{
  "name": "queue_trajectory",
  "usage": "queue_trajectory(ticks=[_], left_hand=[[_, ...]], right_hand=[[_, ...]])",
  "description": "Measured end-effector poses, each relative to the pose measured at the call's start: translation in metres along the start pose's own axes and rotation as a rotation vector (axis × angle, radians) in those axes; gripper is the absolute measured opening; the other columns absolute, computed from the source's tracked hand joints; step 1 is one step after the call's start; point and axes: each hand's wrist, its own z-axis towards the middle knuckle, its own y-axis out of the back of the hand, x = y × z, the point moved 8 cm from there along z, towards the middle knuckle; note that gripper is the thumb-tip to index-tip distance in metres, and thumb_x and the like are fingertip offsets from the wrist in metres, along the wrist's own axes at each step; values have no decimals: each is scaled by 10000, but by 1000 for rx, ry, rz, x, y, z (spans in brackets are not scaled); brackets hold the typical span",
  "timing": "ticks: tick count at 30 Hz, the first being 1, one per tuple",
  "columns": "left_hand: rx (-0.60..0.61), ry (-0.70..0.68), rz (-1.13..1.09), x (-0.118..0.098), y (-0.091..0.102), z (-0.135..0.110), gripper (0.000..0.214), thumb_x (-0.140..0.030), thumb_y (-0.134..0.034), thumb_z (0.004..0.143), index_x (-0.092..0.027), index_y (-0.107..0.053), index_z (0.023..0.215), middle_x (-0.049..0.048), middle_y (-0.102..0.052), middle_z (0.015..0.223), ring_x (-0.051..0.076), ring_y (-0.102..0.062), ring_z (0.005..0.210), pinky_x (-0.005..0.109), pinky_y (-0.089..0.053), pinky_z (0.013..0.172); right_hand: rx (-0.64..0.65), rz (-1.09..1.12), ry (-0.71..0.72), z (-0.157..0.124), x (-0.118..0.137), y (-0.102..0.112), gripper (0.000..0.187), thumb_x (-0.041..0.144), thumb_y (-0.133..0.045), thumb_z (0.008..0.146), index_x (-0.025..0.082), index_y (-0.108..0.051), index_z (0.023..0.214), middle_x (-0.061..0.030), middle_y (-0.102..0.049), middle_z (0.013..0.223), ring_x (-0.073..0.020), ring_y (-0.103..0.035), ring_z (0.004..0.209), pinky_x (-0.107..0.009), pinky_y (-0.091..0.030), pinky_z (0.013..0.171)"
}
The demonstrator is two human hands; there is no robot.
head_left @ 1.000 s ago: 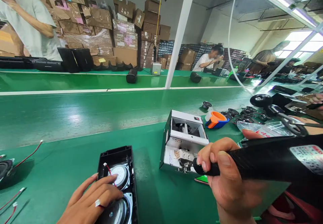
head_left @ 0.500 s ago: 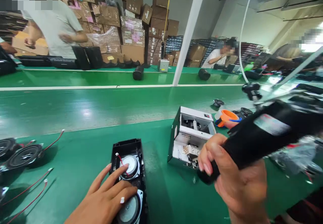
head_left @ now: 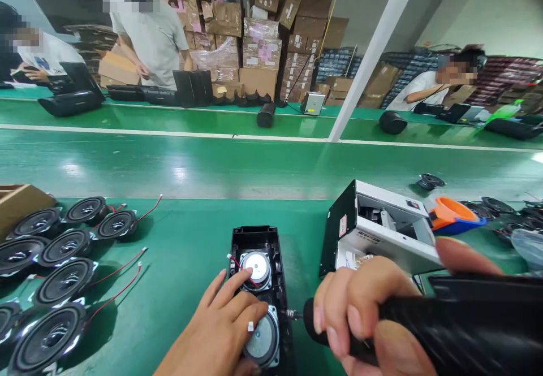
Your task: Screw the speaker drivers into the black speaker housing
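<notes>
Housing, black and open-topped, lies on the green surface at lower centre of the frame, with two round speakers seated in it, one above the other. Your left hand rests flat on its lower half, fingers spread and loosely extended; they clasp nothing, only press down on the lower speaker, with the forefinger reaching up beside the red wire of the upper one. Your right hand comes in from the lower right, fingers curled tight around the black driver. Its metal tip sits just beside the housing's right edge, level with the lower speaker; whether it touches cannot be told. Just right of the housing, behind your right knuckles, stands a white feeder box, with an orange cup past it. Loose speakers with red leads lie clustered at the left of the frame, well apart from your hands.
</notes>
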Motion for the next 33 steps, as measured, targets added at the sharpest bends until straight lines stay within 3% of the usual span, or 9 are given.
queue_trajectory(ticks=[3,5,14,21,25,27,31,33], left_hand=[[64,34,-32,-1,1,0,798,-41,-708,654,-234,-666,1427,76,-695,1439,400,-327,1600,709,-248,1330],[111,69,-36,-4,6,1,786,-16,-704,675,-207,-664,1437,92,-679,1467,382,-321,1605,665,-233,1343],[174,82,-12,-11,10,2,770,-21,-708,744,-183,-632,1493,107,-660,1497,377,-280,1617,648,-217,1340],[50,-5,-1,-6,1,-1,774,-23,-697,694,-203,-647,1445,103,-684,1449,418,-335,1595,712,-335,1292],[-93,-91,24,-1,-8,-5,852,-36,-715,652,-207,-606,1479,95,-686,1425,431,-321,1599,744,-338,1285],[-120,-109,45,-2,-9,-5,853,-32,-713,642,-203,-611,1471,104,-690,1413,432,-322,1598,749,-343,1281],[-50,-83,28,-7,-3,-3,741,-31,-725,729,-214,-638,1443,103,-702,1408,419,-368,1580,714,-345,1292],[-78,-81,-7,-10,7,-3,676,-53,-733,800,-257,-638,1438,73,-702,1419,397,-390,1574,689,-331,1309]], right_hand=[[-77,-55,18,-4,-13,-9,516,311,-697,1103,394,-431,1538,53,-555,768,-161,-546,520,-326,-508,497],[-46,-51,31,-5,-22,-12,494,276,-642,1127,372,-412,1553,46,-553,784,-163,-558,536,-334,-501,506],[-24,-56,46,-8,-39,-10,477,248,-621,1138,335,-414,1559,54,-581,819,-141,-565,554,-332,-482,506],[-29,-37,-18,-9,-49,-10,512,252,-637,1120,360,-396,1558,62,-598,824,-138,-573,573,-338,-489,550],[-28,-105,-7,-14,-57,-6,553,202,-638,1071,361,-426,1556,33,-594,831,-185,-610,607,-347,-523,518],[-41,-169,-5,-18,-61,-3,487,216,-651,1042,360,-508,1484,3,-599,844,-219,-618,631,-366,-524,494],[0,-193,-24,-23,-64,-9,166,266,-664,1029,350,-665,1172,-2,-567,791,-200,-534,543,-385,-503,459],[22,-192,-20,-24,-62,-13,222,265,-697,1001,376,-662,1190,12,-550,758,-198,-516,521,-378,-485,448]])
